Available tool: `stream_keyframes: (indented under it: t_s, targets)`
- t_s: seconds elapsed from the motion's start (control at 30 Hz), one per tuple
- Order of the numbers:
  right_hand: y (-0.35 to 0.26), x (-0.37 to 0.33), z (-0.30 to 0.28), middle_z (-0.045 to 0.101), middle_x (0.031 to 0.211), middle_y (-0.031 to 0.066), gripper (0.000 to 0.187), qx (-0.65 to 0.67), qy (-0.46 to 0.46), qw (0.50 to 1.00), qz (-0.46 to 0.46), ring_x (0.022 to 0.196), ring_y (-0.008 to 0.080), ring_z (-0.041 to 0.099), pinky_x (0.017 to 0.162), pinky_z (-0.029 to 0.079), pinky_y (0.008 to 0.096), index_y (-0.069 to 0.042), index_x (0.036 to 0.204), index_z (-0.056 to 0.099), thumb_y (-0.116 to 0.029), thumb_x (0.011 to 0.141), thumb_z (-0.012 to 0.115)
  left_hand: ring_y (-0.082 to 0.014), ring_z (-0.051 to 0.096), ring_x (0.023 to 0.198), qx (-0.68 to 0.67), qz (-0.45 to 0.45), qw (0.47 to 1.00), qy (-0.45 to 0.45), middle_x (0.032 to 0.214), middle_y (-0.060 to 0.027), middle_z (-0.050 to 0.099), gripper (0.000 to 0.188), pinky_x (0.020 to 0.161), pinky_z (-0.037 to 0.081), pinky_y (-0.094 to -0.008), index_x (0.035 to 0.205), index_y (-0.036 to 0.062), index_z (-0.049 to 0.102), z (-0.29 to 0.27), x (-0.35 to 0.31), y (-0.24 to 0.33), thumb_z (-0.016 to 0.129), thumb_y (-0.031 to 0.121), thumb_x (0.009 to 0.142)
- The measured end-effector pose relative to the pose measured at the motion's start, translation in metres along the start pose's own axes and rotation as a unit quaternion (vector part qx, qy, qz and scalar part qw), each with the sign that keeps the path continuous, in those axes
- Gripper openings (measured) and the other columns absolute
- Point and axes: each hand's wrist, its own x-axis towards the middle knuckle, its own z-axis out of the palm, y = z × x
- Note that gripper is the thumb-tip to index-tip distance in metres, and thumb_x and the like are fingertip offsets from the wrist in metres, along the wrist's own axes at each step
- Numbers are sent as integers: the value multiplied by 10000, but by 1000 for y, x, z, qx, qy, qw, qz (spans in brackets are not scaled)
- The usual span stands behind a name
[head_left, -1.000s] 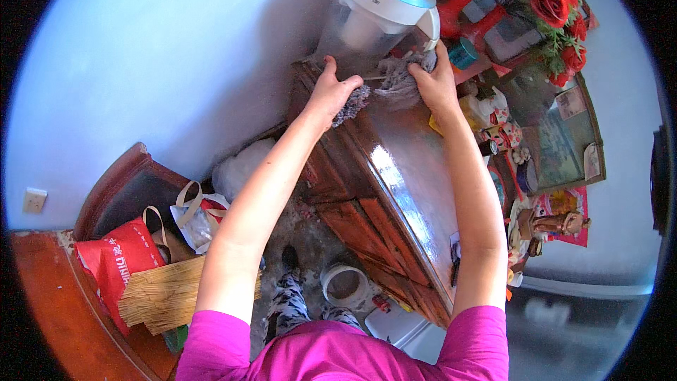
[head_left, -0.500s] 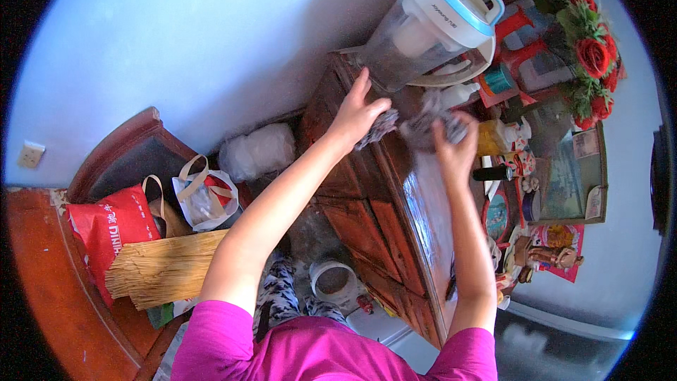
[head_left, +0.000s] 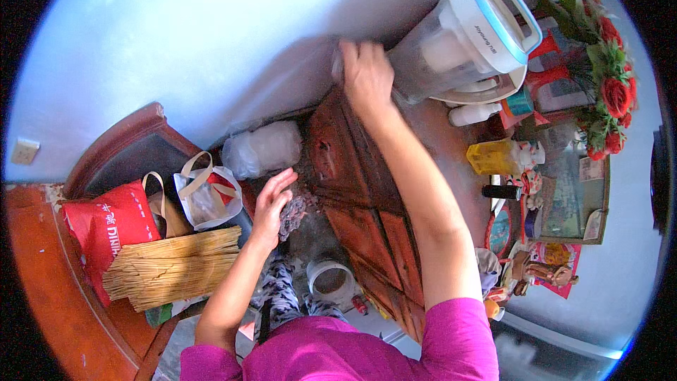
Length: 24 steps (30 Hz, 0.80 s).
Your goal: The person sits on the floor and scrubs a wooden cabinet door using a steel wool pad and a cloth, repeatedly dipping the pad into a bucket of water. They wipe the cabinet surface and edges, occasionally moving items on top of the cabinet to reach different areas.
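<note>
My left hand (head_left: 271,212) is low beside the wooden cabinet (head_left: 356,162), its fingers partly stretched. A crumpled dark patterned cloth (head_left: 296,216) is held against its palm. My right hand (head_left: 368,79) reaches across to the cabinet top's corner by the wall, bent and smeared by motion. A blurred grey cloth (head_left: 338,65) shows at its fingertips. Just right of that hand stands a soymilk maker (head_left: 437,46) with a clear jug, a white head and a light blue rim.
On the cabinet top are a yellow bottle (head_left: 490,158), a white bottle (head_left: 474,113), a black cylinder (head_left: 501,192) and red artificial flowers (head_left: 615,97). Left are a red bag (head_left: 106,222), a white tote (head_left: 204,204) and a straw bundle (head_left: 173,268). A bucket (head_left: 331,281) stands below.
My right hand has swung left across the cabinet top to its wall-side corner. My left hand has dropped down and left off the cabinet, with the patterned cloth still in it.
</note>
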Motion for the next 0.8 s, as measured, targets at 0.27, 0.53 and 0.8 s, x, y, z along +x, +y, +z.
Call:
stream_keyframes:
  t_s: [0.27,0.53,0.8]
  targets:
    - [16,55,18,728,1070,209,422,-106,-262,947,154,951,370,743,770,605,460,11,1237,577,-220,890,643,-152,637,997,-31,-46,997,49,1347,-125,638,419,787,575,-321,1377,40,566,-17,-31,7,540,195,988]
    - [7,-43,-28,609,1242,176,420,-32,-132,991,11,977,370,671,710,590,469,-157,1283,559,-70,875,598,-160,676,852,-77,-63,995,27,1255,-116,681,395,683,598,-309,1348,59,599,5,-26,0,554,245,1002]
    - [10,-187,-129,580,1200,128,601,-7,-201,979,-16,1089,358,571,880,518,469,-226,1264,642,-67,699,768,-177,685,841,-129,-70,989,27,1119,-87,693,418,726,588,-334,1317,67,616,-3,-40,-24,580,370,1031]
